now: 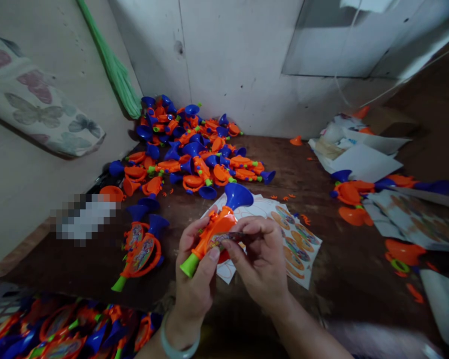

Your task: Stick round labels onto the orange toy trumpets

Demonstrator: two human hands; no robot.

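Observation:
My left hand (pixel 194 264) grips an orange toy trumpet (pixel 219 229) with a green mouthpiece and a blue bell, which tilts up and away from me. My right hand (pixel 256 259) pinches a small printed sticker (pixel 222 240) between finger and thumb, pressing it against the trumpet's round orange body. Under both hands lies a white sticker sheet (pixel 297 249) printed with round labels. To the left lie two trumpets (pixel 142 252) with printed labels on their bodies. A pale bangle (pixel 179 339) circles my left wrist.
A large heap of unlabelled orange-and-blue trumpets (pixel 194 149) sits against the wall on a dark wooden table (pixel 322 169). More trumpets lie in a pile (pixel 67 329) at the lower left. Loose trumpets, orange parts and printed sheets (pixel 415 219) lie to the right.

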